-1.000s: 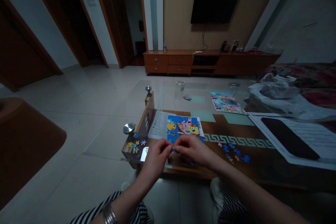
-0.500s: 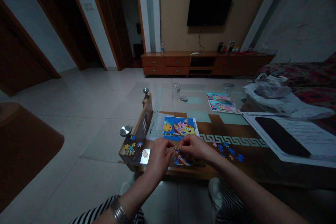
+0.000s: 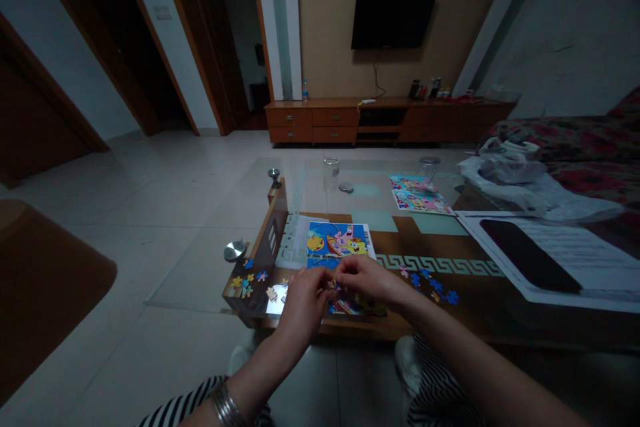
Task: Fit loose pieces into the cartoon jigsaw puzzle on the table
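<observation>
Over the near edge of the glass table, my left hand [image 3: 309,295] and my right hand [image 3: 364,278] meet with fingertips almost touching. The right thumb and forefinger are pinched on a small puzzle piece, mostly hidden by the fingers. My left fingers are curled closed; what they hold, if anything, cannot be seen. Just below the hands lies a partly joined jigsaw puzzle [image 3: 345,307], half covered by them. Behind it is a cartoon picture sheet [image 3: 337,239] with a yellow and a pink figure on blue.
Loose puzzle pieces lie left [image 3: 245,285] and right [image 3: 436,285] of my hands. A pale piece [image 3: 272,294] is beside my left wrist. Farther off are a glass jar [image 3: 331,175], its lid [image 3: 346,187], another picture sheet [image 3: 423,201], a phone [image 3: 530,255] on papers, and a plastic bag [image 3: 525,180].
My right hand has moved left, closing the gap to my left hand, so the fingertips now come together. The whole view has shifted slightly.
</observation>
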`<action>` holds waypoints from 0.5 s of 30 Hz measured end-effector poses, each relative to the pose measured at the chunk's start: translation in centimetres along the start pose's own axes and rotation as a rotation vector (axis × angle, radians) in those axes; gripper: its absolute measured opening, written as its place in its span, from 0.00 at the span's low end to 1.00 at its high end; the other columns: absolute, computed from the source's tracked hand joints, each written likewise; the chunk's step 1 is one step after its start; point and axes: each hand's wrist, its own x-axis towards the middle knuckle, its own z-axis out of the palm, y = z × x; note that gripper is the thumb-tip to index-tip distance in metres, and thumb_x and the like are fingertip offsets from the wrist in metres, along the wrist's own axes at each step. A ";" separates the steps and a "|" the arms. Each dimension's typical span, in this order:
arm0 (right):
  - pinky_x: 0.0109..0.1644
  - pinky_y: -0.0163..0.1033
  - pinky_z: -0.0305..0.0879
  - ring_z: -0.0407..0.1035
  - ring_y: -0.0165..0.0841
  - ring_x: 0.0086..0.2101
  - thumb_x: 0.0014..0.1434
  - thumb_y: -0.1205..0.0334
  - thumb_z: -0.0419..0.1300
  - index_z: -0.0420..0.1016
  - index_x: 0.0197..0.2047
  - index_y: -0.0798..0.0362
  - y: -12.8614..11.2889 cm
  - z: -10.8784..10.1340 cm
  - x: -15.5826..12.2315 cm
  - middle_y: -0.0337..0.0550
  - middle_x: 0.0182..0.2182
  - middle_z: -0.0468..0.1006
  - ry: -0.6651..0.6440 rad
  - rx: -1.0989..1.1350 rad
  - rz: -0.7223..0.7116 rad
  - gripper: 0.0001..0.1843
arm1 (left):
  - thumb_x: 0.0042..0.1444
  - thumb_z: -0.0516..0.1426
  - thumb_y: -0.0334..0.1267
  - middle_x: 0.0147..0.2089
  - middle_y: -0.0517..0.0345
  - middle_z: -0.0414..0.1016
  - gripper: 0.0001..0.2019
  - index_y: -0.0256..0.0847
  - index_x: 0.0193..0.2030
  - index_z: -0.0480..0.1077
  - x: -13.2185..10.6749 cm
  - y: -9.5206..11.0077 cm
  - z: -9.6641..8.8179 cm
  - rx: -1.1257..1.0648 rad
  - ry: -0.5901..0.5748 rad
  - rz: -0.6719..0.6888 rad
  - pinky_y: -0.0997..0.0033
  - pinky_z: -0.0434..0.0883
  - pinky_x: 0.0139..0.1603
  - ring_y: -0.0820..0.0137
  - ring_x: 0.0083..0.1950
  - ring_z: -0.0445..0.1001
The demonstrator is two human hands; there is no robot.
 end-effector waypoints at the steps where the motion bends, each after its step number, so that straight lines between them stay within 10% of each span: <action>1: 0.23 0.28 0.57 0.63 0.24 0.20 0.54 0.76 0.53 0.69 0.24 0.54 0.1 0.0 0.0 0.34 0.18 0.69 0.006 0.003 -0.001 0.11 | 0.46 0.58 0.23 0.32 0.59 0.75 0.10 0.42 0.31 0.73 0.0 0.1 0.0 -0.014 -0.005 -0.004 0.65 0.61 0.41 0.65 0.38 0.69; 15: 0.34 0.34 0.61 0.66 0.30 0.30 0.52 0.75 0.58 0.70 0.27 0.52 -1.1 0.5 0.2 0.39 0.26 0.74 0.156 -0.234 -0.223 0.09 | 0.51 0.54 0.32 0.28 0.63 0.70 0.01 0.39 0.32 0.66 0.8 -1.1 0.2 -0.434 -0.028 -0.187 0.73 0.65 0.33 0.72 0.31 0.69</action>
